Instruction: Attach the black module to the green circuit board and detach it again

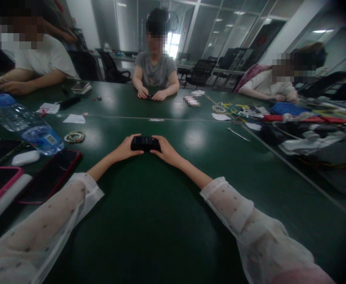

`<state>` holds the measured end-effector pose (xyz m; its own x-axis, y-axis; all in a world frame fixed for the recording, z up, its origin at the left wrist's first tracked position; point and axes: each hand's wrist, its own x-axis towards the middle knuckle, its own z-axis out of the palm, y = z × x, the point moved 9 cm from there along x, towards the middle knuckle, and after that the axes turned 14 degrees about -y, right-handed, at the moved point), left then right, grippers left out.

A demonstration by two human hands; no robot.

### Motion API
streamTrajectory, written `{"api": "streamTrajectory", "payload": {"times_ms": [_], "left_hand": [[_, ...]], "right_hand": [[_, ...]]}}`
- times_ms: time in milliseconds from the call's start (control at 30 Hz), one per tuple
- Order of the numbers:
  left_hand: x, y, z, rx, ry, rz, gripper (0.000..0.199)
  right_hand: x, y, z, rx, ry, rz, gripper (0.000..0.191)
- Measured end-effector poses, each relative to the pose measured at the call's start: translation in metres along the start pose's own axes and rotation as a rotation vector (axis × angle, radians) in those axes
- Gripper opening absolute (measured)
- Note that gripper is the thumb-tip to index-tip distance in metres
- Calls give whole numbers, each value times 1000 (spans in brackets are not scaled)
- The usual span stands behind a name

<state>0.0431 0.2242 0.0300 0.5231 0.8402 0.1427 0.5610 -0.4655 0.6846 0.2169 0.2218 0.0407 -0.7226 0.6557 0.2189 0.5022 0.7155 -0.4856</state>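
Note:
Between my two hands is a small black box-shaped device point(145, 144) with a dark glossy face, on or just above the green table point(149, 205). My left hand point(125, 149) grips its left end, fingers behind and thumb along the front. Its right end is held the same way by my right hand point(167, 151). The fingertips behind the device are partly hidden. To the left of my left hand lies a beaded bracelet point(74, 137), apart from it.
At left are a water bottle point(28, 124), a red-edged phone point(53, 175), a pink-cased phone point(1, 185) and a white case point(26, 157). A wrench point(238, 134) and heaped cables point(238, 110) lie at right. Several people sit around the table, one person point(155, 71) directly opposite.

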Motion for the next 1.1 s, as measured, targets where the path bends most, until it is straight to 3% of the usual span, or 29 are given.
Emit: {"api": "streamTrajectory", "payload": {"times_ms": [600,1100], "left_hand": [[-1,-3,1,2,-13,1,81],[-1,-2,1,14,-14,-2,81]], "right_hand": [[-1,3,-1,39,2,22,69],[0,5,-9,49,32,90,58]]}}
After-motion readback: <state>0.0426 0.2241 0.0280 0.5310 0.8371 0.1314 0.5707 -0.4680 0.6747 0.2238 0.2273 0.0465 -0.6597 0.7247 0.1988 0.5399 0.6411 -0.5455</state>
